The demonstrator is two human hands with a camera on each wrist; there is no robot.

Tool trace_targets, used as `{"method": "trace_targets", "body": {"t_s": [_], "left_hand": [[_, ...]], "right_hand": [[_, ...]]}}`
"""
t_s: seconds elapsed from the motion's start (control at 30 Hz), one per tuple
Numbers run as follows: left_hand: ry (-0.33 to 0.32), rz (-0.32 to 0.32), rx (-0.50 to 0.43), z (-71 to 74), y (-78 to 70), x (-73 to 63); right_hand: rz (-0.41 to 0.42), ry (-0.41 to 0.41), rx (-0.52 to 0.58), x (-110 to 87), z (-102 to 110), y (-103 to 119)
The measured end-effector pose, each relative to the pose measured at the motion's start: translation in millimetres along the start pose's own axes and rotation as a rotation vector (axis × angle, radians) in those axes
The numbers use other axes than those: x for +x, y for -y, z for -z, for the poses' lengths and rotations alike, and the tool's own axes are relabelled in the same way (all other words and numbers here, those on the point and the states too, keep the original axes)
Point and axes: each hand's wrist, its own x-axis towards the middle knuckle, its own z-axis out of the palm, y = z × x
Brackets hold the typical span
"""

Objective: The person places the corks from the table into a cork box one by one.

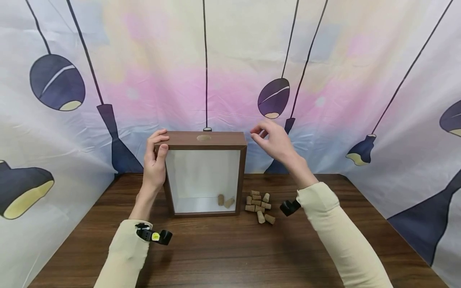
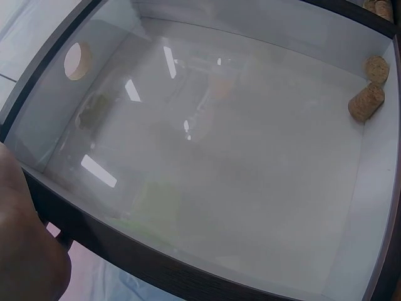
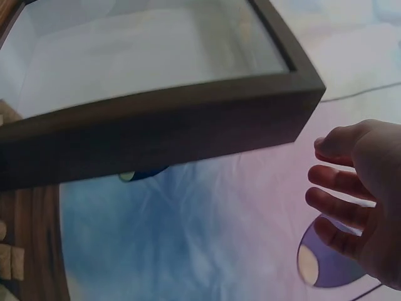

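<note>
A wooden shadow box [image 1: 243, 172] with a clear front stands upright on the table, an oval hole [image 1: 204, 138] in its top edge. Two corks [image 1: 221, 199] lie inside at its lower right corner; the left wrist view shows the corks [image 2: 366, 102] against the inner wall. My left hand [image 1: 155, 166] grips the box's upper left corner, thumb on the front and fingers over the top. Off the upper right corner, my right hand [image 1: 274, 140] hangs in the air. In the right wrist view this right hand [image 3: 369, 194] has loosely bent, spread fingers with nothing between them.
A loose pile of corks [image 1: 256, 203] lies on the brown wooden table [image 1: 230, 248], just right of the box. Behind and at both sides hangs a cloth [image 1: 173, 80] printed with lamps. Each wrist wears a small black camera [image 1: 289, 208].
</note>
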Motion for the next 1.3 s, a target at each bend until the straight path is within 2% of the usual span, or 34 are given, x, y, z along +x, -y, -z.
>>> {"method": "trace_targets", "body": {"t_s": [0.47, 1.07, 1.3], "left_hand": [[0.006, -0.002, -0.003, -0.1, 0.0, 0.6], [0.002, 0.004, -0.008, 0.0, -0.3, 0.4], [0.004, -0.013, 0.000, 0.1, -0.7, 0.3]], "right_hand": [[-0.090, 0.097, -0.030, -29.1, -10, -33], [-0.150, 0.224, -0.003, -73.0, -49, -74], [-0.185, 0.279, -0.023, -91.6, -63, -92]]}}
